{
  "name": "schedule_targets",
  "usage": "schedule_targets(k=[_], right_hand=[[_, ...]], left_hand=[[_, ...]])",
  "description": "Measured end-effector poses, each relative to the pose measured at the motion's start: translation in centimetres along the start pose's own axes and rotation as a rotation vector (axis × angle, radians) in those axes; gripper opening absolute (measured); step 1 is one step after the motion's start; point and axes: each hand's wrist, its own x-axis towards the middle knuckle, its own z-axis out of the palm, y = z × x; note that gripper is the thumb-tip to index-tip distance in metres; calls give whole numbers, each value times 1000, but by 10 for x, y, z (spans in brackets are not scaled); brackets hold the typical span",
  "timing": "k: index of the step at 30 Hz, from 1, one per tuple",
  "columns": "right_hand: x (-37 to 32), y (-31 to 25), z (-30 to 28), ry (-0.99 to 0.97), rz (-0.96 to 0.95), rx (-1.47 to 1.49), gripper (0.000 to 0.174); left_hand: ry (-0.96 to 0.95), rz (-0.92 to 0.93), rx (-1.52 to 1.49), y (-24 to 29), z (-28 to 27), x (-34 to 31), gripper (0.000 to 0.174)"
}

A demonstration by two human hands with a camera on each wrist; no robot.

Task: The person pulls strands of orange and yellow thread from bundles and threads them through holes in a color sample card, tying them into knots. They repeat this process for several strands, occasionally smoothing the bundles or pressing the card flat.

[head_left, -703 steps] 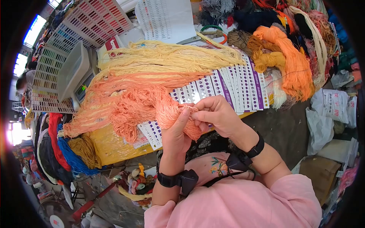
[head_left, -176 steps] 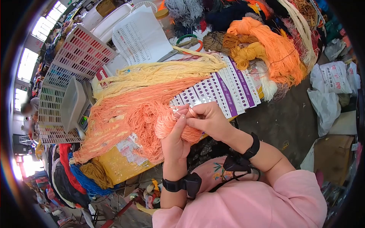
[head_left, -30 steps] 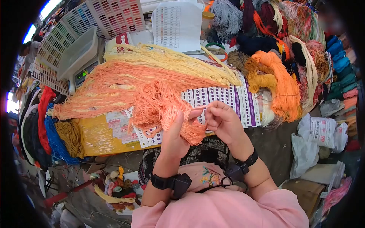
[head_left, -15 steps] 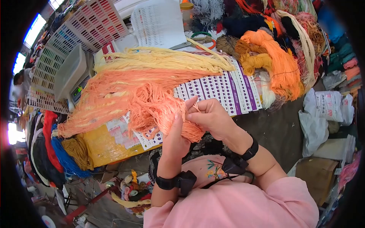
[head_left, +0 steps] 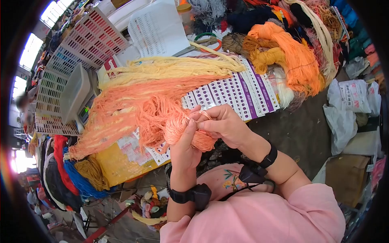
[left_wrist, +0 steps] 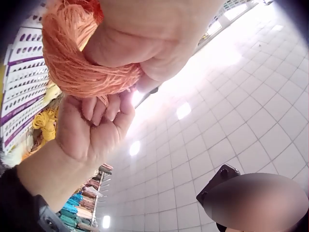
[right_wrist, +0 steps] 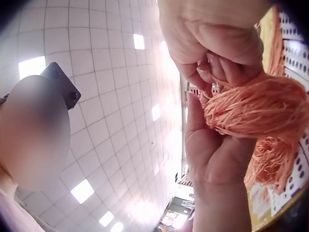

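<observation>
1. Drawing level with the left thumb, the right hand (head_left: 225,123) now works close at the skein (head_left: 176,131); a second ago it stood off rightward, pulling a strand (head_left: 207,116) out.
2. Grip: the left hand (head_left: 185,148) is curled round the skein; the right fingertips are bent in and seem to pinch the strand.
3. Judging by that, the work is at a fine stage of handling this strand, and calls for the skein held steady.
4. The skein hangs at the near edge of the table (head_left: 117,164), its loose loops reaching back over perforated cards (head_left: 219,95).
5. Spread yarn (head_left: 121,101) crowds the far side; scissors (head_left: 184,51) lie well apart. Right of the edge, bare floor (head_left: 279,117) leaves room for drawing strands sideways.
</observation>
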Motion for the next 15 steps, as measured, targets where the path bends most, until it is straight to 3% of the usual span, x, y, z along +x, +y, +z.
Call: schedule_targets(k=[7, 15], right_hand=[[-1, -3, -10, -27, 6, 69, 8], [-2, -10, -11, -17, 24, -92, 7]], left_hand=[[2, -71, -82, -4, 2, 4, 34], [35, -80, -60, -9, 5, 9, 36]])
